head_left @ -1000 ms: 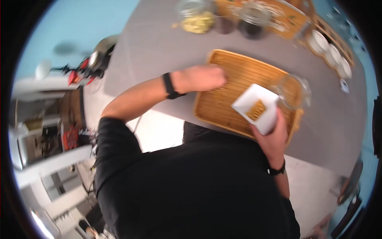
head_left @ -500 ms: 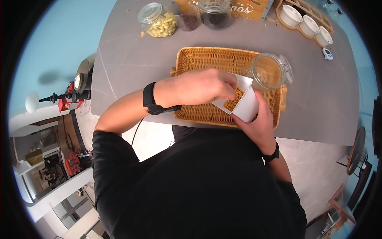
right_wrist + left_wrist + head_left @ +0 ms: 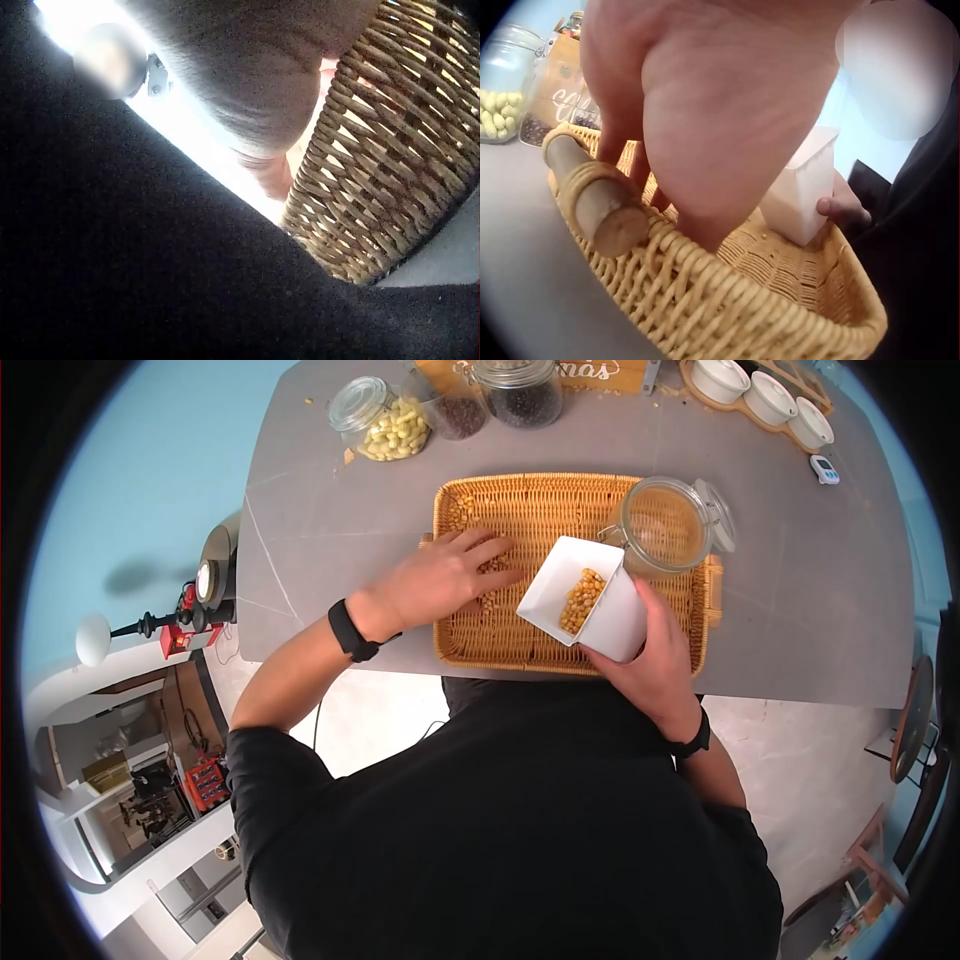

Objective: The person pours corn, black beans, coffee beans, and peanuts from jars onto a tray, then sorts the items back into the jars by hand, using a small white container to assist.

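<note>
My left hand (image 3: 440,580) reaches over the left side of a wicker basket (image 3: 560,482), its fingers spread and slightly blurred among loose corn kernels (image 3: 492,565). More kernels lie in the basket's far left corner. In the left wrist view the palm stands above the basket's wooden handle, with the fingers partly hidden by the rim. My right hand (image 3: 655,655) grips a white square box (image 3: 552,582) from its right side, tilted so its mouth faces left. A heap of corn kernels (image 3: 582,603) rests inside. The right wrist view shows mostly the hand's heel and basket weave.
An open glass jar (image 3: 665,525) with a clamp lid stands at the basket's right. Behind are a jar of pale yellow pieces (image 3: 395,432), two jars with dark contents, and a wooden sign (image 3: 600,374). White lidded pots (image 3: 770,398) and a small timer (image 3: 824,470) sit back right.
My left hand went from the basket's left side to the box mouth, then back left to the kernels with fingers spreading. The right hand keeps holding the box, still tilted.
</note>
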The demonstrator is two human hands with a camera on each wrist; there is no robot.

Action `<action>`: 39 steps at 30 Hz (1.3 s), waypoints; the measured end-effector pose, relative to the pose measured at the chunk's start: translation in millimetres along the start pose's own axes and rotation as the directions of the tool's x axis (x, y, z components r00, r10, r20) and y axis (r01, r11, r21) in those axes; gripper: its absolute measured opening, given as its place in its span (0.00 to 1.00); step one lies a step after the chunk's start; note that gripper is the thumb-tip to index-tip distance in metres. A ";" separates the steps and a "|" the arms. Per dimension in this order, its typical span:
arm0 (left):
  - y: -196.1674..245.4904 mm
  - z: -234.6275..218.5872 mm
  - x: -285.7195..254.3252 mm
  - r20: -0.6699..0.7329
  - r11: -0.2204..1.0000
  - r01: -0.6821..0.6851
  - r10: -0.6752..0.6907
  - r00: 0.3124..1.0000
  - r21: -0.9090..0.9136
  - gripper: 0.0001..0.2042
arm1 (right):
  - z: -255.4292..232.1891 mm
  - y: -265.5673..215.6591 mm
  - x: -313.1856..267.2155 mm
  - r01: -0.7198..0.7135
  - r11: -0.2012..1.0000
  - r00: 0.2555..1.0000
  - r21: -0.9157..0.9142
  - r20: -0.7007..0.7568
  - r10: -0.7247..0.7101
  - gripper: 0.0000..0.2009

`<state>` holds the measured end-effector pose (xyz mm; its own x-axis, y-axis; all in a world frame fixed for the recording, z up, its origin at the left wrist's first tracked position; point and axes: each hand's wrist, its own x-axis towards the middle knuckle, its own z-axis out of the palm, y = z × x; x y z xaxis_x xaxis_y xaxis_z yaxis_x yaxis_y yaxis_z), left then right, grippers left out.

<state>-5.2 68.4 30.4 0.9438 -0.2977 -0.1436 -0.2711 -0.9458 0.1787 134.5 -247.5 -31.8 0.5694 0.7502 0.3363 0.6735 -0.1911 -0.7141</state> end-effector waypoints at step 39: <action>-10.5 -6.8 11.8 -0.119 0.969 -0.178 0.199 0.973 0.170 0.16 | -1.5 -4.9 4.0 -0.012 1.000 1.000 0.008 0.012 0.012 0.49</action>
<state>10.0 75.8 33.4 0.8865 -0.4626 0.0115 -0.4627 -0.8859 0.0332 134.2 -244.5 -26.1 0.5717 0.7552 0.3207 0.6630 -0.1950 -0.7228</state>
